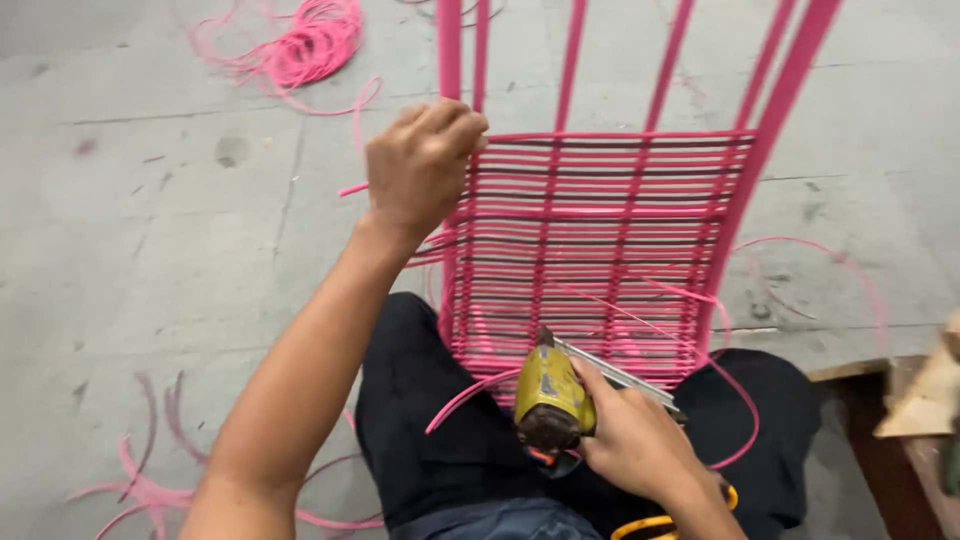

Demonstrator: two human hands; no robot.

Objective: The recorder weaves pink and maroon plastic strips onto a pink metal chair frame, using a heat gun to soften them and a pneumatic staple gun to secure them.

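Note:
A pink metal chair frame (770,120) leans toward me, its lower part woven with rows of pink plastic cord (600,200). My left hand (420,165) is closed around the frame's left upright at the woven edge, gripping cord there. My right hand (635,440) holds a yellow staple gun (553,395) with a metal magazine, low in front of the weave over my lap. A loose pink cord (470,390) curves out from under the weave across my dark trousers.
A coil of pink cord (305,45) lies on the grey concrete floor at the top left. Cut pink scraps (150,480) lie at the lower left. A loose strand (830,260) loops at right. A wooden bench edge (890,400) stands at the lower right.

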